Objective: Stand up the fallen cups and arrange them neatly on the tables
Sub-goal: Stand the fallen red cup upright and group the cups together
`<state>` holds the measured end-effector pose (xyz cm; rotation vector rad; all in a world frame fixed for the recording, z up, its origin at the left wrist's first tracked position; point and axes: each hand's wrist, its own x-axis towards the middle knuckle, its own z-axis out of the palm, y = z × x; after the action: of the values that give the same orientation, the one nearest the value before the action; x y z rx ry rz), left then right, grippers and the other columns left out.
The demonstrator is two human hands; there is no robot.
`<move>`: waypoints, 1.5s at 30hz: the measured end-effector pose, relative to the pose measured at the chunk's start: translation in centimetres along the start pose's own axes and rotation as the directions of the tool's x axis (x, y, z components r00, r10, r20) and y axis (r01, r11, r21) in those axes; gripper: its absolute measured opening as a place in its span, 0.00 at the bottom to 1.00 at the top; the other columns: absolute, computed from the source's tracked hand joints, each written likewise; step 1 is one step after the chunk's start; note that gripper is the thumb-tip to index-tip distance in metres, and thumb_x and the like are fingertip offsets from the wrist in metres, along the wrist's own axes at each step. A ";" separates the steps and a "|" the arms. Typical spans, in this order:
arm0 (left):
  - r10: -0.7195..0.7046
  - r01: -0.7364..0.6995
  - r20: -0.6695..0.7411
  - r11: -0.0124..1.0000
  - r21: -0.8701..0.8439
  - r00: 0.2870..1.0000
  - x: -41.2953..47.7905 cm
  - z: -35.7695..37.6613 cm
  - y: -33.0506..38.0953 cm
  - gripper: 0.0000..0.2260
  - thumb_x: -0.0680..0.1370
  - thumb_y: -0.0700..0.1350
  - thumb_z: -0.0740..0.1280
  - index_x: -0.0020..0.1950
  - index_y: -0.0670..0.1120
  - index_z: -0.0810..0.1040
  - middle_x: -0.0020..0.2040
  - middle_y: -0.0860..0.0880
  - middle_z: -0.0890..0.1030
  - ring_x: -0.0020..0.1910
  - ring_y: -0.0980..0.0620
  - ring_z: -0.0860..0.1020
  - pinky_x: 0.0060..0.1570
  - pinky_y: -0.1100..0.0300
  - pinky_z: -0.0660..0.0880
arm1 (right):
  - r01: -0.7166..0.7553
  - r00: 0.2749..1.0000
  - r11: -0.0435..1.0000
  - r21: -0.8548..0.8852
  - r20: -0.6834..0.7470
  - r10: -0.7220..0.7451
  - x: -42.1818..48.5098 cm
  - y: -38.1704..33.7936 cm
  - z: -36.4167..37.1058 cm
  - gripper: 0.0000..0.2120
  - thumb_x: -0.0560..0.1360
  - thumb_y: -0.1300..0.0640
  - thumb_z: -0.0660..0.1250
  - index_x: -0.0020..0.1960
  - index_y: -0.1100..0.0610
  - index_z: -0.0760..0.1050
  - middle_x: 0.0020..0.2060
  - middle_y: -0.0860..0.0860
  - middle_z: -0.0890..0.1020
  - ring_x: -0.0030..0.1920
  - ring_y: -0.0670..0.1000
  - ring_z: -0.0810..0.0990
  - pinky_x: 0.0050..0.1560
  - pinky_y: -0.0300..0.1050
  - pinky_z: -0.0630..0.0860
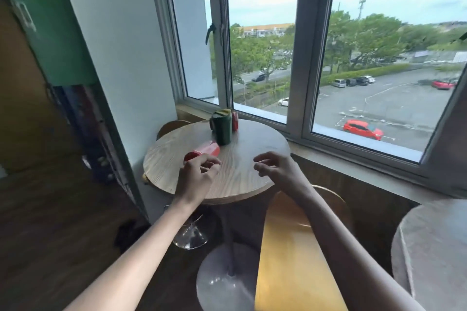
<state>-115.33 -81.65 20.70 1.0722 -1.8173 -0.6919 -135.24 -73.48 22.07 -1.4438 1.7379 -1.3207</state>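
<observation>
Two hands reach over a small round wooden table [237, 179] set against a window. One red cup [203, 152] lies on its side on the left part of the tabletop, its long axis running from near-left to far-right; the end nearer the camera sits beside the left hand and the far end stops just short of a green cup [222, 129]. That green cup stands upright near the far edge with something yellowish tucked in its top, and a second, smaller red cup [235, 120] stands upright right behind it, partly hidden. The left hand [198, 175] hovers just beside the fallen cup's near end, fingers curled and loosely parted, holding nothing. The right hand [276, 168] hangs over the right half of the table, fingers bent and spread, also empty. A yellow chair back [293, 247] stands at the near side of the table, and another round table [434, 247] shows at the right edge. Beyond the window frame [300, 58] lie trees and a car park.
</observation>
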 end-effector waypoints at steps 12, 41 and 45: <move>-0.059 0.056 0.057 0.997 0.048 0.997 16.9 -2.9 -13.3 0.06 0.76 0.38 0.68 0.45 0.46 0.83 0.39 0.54 0.83 0.39 0.59 0.79 0.36 0.74 0.73 | -0.063 0.996 0.996 0.059 -0.061 0.067 18.8 2.4 11.8 0.10 0.76 0.64 0.69 0.56 0.65 0.81 0.46 0.59 0.84 0.39 0.46 0.79 0.34 0.25 0.72; 0.081 -0.428 0.836 0.883 0.193 0.543 50.7 15.2 -20.9 0.37 0.69 0.50 0.74 0.75 0.42 0.65 0.72 0.39 0.71 0.71 0.41 0.70 0.69 0.52 0.68 | -0.454 0.721 0.874 0.173 -0.505 0.474 37.5 2.9 16.2 0.12 0.67 0.52 0.73 0.49 0.52 0.77 0.47 0.52 0.82 0.49 0.52 0.79 0.56 0.53 0.76; 0.105 -0.455 0.859 0.876 0.159 0.501 51.0 16.4 -21.7 0.23 0.66 0.54 0.77 0.57 0.48 0.79 0.55 0.45 0.84 0.49 0.46 0.80 0.48 0.59 0.74 | -0.484 0.716 0.860 0.160 -0.493 0.494 37.6 3.5 15.9 0.26 0.60 0.45 0.72 0.56 0.53 0.77 0.51 0.53 0.83 0.55 0.55 0.81 0.61 0.56 0.77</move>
<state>-133.33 -136.50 17.04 0.6167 -3.0017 -0.7256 -134.41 -114.40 19.72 -0.5328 2.2334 -1.4870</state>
